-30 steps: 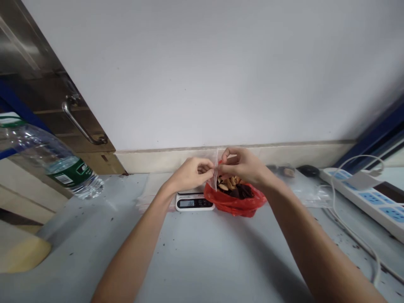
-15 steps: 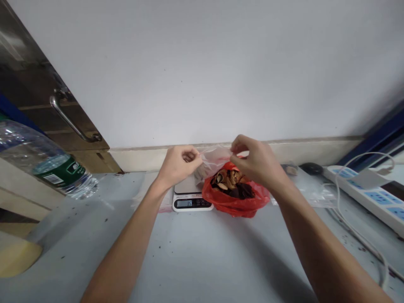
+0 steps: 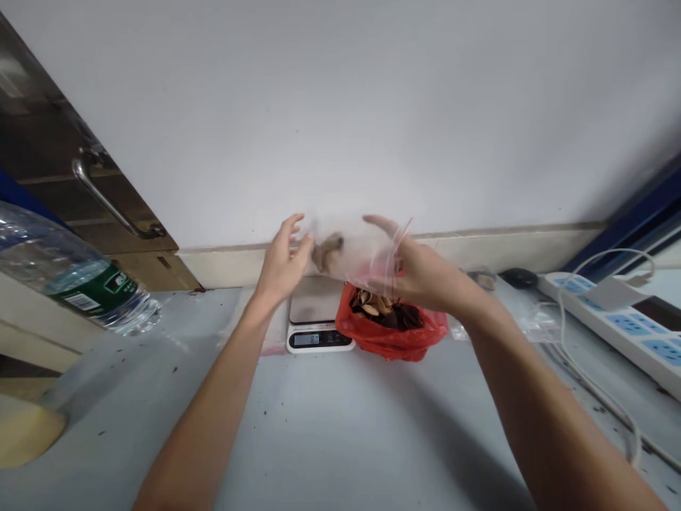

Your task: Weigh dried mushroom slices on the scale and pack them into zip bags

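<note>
A clear zip bag (image 3: pixel 367 248) is held sideways in the air above the scale, with brown dried pieces (image 3: pixel 328 253) gathered in its left end. My right hand (image 3: pixel 420 273) grips the bag near its red-lined zip edge, fingers and thumb on either side. My left hand (image 3: pixel 281 262) is beside the bag's left end, its fingers apart; motion blurs that end. Below stands a white digital scale (image 3: pixel 320 341) with a lit display. A red plastic bag (image 3: pixel 391 341), open at the top and full of brown and dark dried pieces (image 3: pixel 386 309), sits against the scale's right side.
To the left is a large water bottle (image 3: pixel 90 277) with a green label. More clear bags (image 3: pixel 513 312) lie at the right, near a dark mouse (image 3: pixel 518 278), a white power strip (image 3: pixel 622 323) and a looped cable (image 3: pixel 567 355). A wall (image 3: pixel 340 128) rises behind.
The zip bag has come up off the scale and been turned sideways. My left hand has let go of its top edge and opened. The number on the display has changed.
</note>
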The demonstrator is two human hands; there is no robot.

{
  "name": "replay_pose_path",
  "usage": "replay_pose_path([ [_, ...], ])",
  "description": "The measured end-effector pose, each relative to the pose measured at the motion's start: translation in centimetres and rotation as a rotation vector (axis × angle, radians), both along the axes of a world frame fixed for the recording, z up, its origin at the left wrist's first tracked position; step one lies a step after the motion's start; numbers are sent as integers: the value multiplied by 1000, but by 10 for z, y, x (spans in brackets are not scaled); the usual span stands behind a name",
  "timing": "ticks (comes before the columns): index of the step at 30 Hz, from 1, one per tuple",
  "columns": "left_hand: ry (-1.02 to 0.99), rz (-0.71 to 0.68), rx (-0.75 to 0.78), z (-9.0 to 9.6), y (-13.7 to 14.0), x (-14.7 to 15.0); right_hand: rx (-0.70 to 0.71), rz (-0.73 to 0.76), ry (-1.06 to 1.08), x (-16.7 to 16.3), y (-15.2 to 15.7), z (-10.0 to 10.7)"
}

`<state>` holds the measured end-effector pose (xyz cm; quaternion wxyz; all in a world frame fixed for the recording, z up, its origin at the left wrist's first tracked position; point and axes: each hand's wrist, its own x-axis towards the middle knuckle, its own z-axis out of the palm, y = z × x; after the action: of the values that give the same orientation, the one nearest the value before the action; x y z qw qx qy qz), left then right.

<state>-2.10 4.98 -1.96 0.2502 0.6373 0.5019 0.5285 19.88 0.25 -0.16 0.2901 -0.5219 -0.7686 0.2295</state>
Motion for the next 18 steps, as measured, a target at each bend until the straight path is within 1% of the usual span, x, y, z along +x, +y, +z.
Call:
replay_pose_path([
  [2, -227, -125, -233, 0, 2, -6, 62, 24, 58, 7, 1, 2],
  [3, -328, -196, -302, 0, 2, -7, 71, 33, 63, 10, 1, 2],
  [4, -411, -255, -336, 0, 1, -6, 67, 39, 56, 13, 2, 2],
  [5, -472, -297, -345, 0, 0, -5, 51, 40, 43, 17, 2, 2],
  [7, -523, -341, -336, 0, -1, 1, 0, 32, 26, 25, 2, 1],
  [9, -527, -323, -305, -1, 0, 7, -52, 58, 46, 36, 1, 2],
  [11, -511, -271, -264, -1, 3, 11, -106, 151, 42, 50, -2, 6],
  [13, -479, -241, -226, -1, 5, 14, -193, 245, -23, 65, -7, 12],
  [14, -453, -247, -213, 0, 5, 16, -242, 261, -65, 73, -10, 15],
  [16, -401, -285, -197, -1, 4, 19, -307, 221, -113, 86, -17, 20],
  [18, -372, -327, -180, -1, 1, 24, -311, 146, -112, 96, -22, 22],
])
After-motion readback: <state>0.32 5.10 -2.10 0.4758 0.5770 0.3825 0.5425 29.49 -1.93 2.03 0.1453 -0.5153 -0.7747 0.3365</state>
